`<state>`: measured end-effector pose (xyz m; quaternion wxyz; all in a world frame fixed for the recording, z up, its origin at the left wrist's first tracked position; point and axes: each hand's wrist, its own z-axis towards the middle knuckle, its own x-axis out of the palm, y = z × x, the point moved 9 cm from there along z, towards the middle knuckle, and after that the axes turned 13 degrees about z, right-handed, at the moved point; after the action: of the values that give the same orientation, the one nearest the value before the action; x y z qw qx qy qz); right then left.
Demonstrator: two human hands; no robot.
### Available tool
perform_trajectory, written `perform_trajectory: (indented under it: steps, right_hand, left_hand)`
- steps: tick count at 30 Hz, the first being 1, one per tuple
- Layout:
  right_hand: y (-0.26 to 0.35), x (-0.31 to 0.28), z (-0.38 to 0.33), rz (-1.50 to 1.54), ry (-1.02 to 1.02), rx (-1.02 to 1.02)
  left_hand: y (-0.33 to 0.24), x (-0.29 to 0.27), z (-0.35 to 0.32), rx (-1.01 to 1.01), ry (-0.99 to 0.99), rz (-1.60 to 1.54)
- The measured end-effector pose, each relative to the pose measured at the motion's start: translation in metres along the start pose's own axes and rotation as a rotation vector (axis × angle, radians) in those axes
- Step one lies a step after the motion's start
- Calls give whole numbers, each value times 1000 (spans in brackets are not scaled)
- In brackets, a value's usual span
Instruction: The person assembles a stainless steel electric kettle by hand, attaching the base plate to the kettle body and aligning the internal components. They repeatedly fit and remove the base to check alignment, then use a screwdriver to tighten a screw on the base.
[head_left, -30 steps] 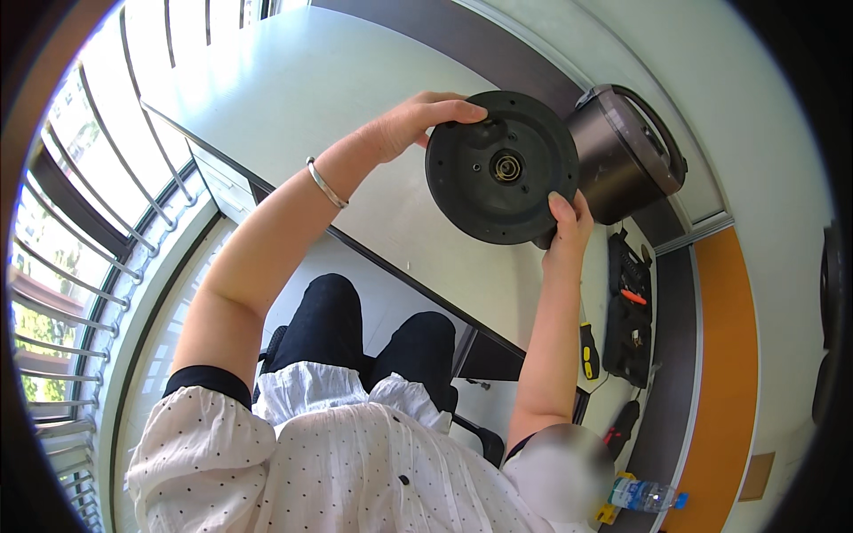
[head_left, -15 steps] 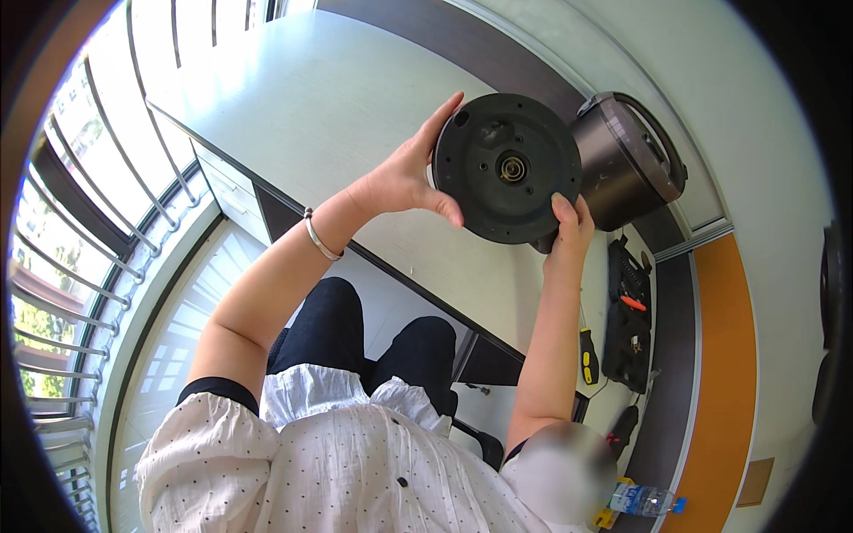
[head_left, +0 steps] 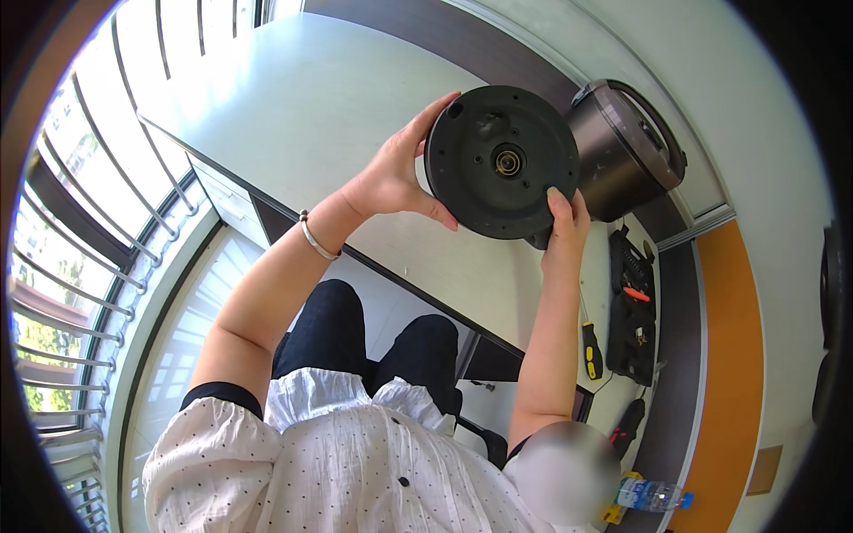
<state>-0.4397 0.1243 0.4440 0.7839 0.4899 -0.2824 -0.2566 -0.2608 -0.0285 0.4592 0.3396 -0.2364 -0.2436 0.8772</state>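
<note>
A black round plastic disc [head_left: 498,197] is held up in front of me over the desk, its flat face turned toward me. Small holes dot the face, and a brass-coloured coil [head_left: 507,163] sits in its central recess. My left hand [head_left: 409,169] clasps the left rim, thumb below and fingers above. At the lower right rim, my right hand [head_left: 567,226] pinches the disc with the thumb on its face; the other fingers are partly hidden behind. A small tab sticks out from the rim beside the right hand.
Behind the disc stands a dark brown rice cooker [head_left: 626,151] on the white desk [head_left: 311,98]. To the right lie an open black tool case [head_left: 633,306], a yellow-and-black screwdriver [head_left: 592,351] and a plastic bottle [head_left: 653,496]. A barred window [head_left: 80,222] is on the left.
The disc and both hands have shifted slightly up and left in the picture. My grip on the disc looks the same.
</note>
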Motion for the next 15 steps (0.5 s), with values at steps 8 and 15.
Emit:
perform_trajectory:
  steps: [8,15]
  right_hand:
    - [1,1,-3,14,11,0]
    - [1,0,-9,71,4,-55]
  left_hand:
    - [4,2,-3,-13,33,6]
    - [3,6,-6,-96,140,-162]
